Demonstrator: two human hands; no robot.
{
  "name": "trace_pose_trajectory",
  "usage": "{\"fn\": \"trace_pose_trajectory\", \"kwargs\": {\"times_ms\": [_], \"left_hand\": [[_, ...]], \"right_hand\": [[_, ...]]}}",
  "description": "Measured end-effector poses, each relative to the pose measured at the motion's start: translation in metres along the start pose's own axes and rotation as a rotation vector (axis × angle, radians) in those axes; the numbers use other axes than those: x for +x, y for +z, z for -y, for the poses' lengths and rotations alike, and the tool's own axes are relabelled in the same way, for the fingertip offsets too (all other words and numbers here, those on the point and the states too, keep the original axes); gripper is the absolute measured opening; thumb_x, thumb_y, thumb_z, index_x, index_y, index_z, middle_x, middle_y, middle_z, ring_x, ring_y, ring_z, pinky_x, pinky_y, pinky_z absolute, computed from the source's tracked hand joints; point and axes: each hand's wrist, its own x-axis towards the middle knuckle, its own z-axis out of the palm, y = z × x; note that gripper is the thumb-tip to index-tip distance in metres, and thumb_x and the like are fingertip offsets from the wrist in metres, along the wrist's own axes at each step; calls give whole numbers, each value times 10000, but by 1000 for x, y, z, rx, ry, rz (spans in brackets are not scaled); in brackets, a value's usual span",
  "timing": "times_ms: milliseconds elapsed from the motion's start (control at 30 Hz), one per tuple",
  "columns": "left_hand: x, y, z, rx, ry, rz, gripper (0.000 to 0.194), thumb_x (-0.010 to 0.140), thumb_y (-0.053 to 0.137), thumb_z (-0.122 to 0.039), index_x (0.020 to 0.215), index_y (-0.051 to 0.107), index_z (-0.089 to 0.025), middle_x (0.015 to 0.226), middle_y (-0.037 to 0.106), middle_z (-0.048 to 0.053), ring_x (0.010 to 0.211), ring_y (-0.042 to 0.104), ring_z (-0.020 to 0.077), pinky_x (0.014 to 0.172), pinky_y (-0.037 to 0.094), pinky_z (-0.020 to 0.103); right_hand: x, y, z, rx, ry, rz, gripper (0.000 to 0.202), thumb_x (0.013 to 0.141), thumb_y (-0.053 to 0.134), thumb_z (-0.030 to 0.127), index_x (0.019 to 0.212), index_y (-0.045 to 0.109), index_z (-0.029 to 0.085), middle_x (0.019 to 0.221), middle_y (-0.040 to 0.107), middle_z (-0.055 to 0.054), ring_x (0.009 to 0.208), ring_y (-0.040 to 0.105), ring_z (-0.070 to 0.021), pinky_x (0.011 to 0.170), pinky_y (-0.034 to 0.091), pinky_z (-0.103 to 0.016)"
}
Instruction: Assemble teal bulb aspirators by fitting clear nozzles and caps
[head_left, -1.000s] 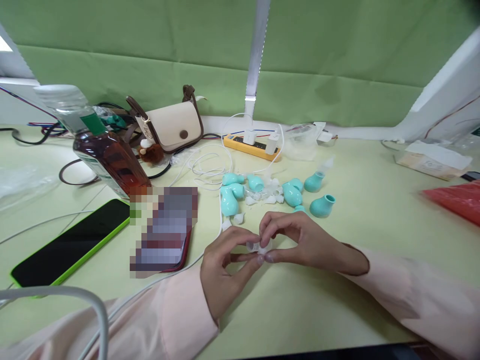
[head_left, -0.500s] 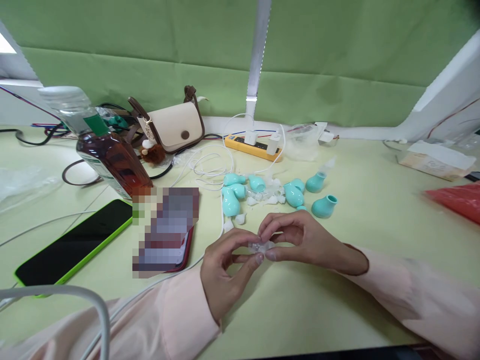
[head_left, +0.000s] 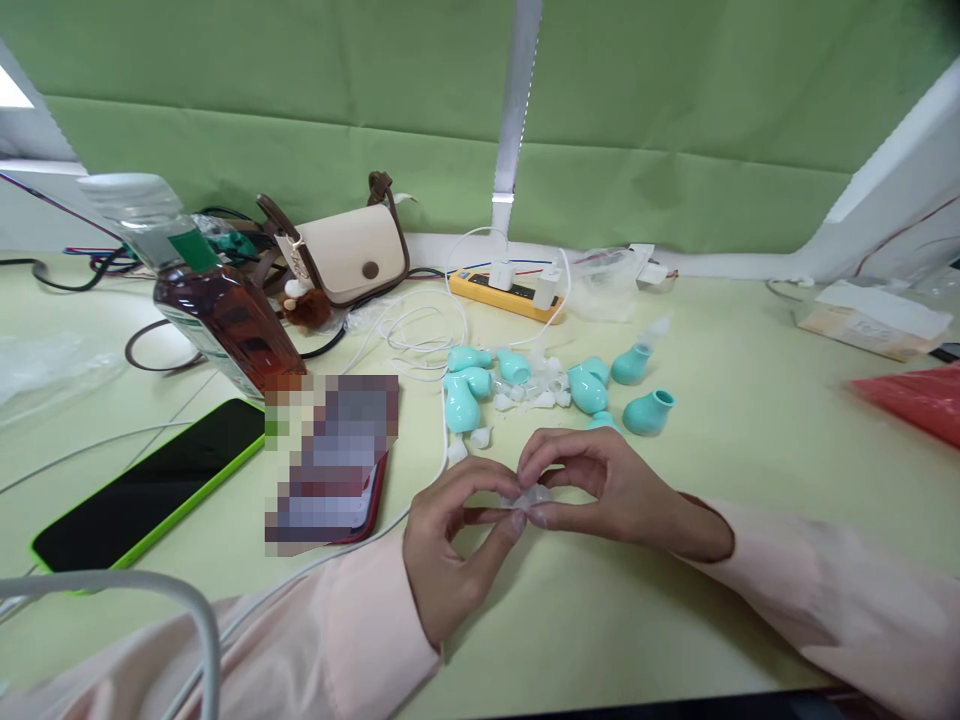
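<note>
Between my fingertips is a small translucent clear piece [head_left: 531, 496], partly covered by them. My left hand [head_left: 457, 545] pinches its left side with thumb and fingers, while my right hand [head_left: 611, 488] pinches it from the right. Just beyond my hands lie several glossy turquoise bulbs [head_left: 463, 402] and a heap of small translucent white tips [head_left: 536, 385]. One upright turquoise bulb [head_left: 632, 365] at the right has a clear tip on it. Nearer my right hand, an open-necked turquoise bulb [head_left: 646, 413] leans on the table.
On the left are a green-edged phone [head_left: 154, 485], a red-cased phone [head_left: 371, 510] and a bottle of amber liquid [head_left: 225, 320]. Behind stand a cream bag [head_left: 349, 250] and a yellow power strip [head_left: 506, 295] with white cables. At right: a paper box [head_left: 874, 318] and red packet [head_left: 915, 400].
My right hand has shifted slightly left and down, closer to my left fingertips, and the clear piece has turned a little between them. More of the turquoise bulb behind my right hand shows.
</note>
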Motion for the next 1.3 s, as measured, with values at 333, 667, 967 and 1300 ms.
{"fn": "trace_pose_trajectory", "kwargs": {"times_ms": [333,667,967,1300], "left_hand": [[-1,-2,1,-4,28,-12,81,757,527,-133,822,566,-163,898,506,71,869,519,169,641,502,248],[0,0,2,59,29,8,49,768,508,-137,793,506,-179,828,475,35,787,506,140,599,481,230],[-2,-1,2,97,31,9,56,749,535,-162,698,518,-174,754,474,24,732,499,136,559,458,221],[1,1,1,-69,-157,-54,310,597,682,-165,824,472,-183,797,493,4,771,520,141,601,475,227]], "right_hand": [[0,0,-1,-49,55,-79,231,583,678,199,803,628,152,735,606,-23,635,561,-108,624,525,-259],[-1,1,-2,-80,12,-34,217,604,668,206,809,627,147,742,599,-24,640,559,-102,624,521,-248],[-1,1,-3,-92,3,-29,223,596,679,223,801,630,150,734,594,-23,648,556,-103,623,521,-247],[-2,-1,5,-38,-21,-33,225,575,691,159,791,634,135,725,598,-30,656,567,-118,621,517,-254]]}}
